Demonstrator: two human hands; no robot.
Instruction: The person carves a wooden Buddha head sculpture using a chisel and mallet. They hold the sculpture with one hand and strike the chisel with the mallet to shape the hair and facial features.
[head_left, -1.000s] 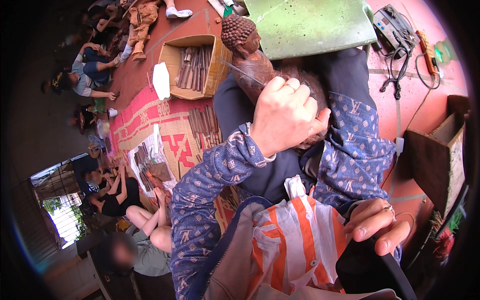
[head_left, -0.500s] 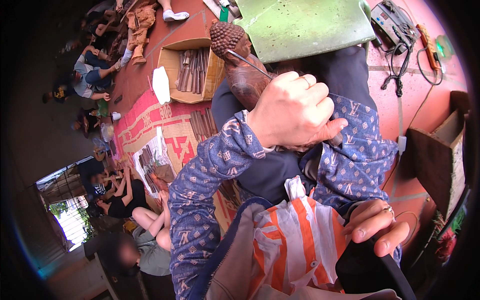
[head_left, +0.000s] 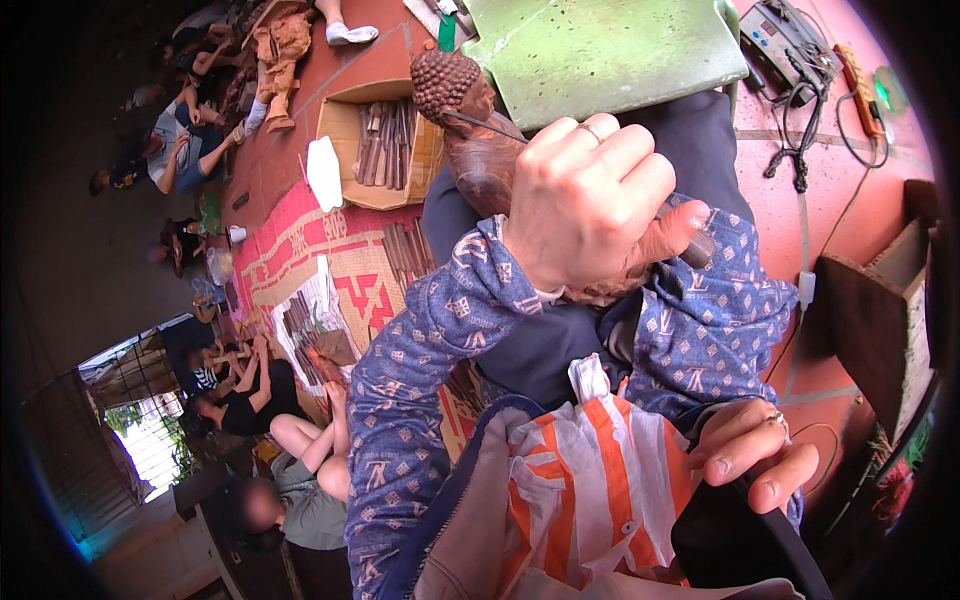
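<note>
A dark brown carved wooden figure (head_left: 482,165) with a knobbly, curled-hair head leans on my lap. My left hand (head_left: 600,205) is closed around a carving chisel (head_left: 697,250). Its wooden handle end shows past my thumb, and its thin metal shaft runs up-left to the figure's neck, below the head. Whether the tip touches the wood I cannot tell. My left hand covers much of the figure's lower part. At the lower right, my right hand (head_left: 745,450) curls its fingers over a smooth black object (head_left: 740,545), whose kind I cannot make out.
A green plastic chair (head_left: 610,60) stands ahead. To the left are a cardboard box (head_left: 345,150) of chisels and a patterned mat (head_left: 300,240) with more tools. On the right lie a grey control box (head_left: 785,45), cords and a wooden box (head_left: 880,300). Several people sit further left.
My left hand has shifted slightly right and down with the chisel; more of the handle end shows. The figure's head sits slightly further left and lower. My right hand has not moved.
</note>
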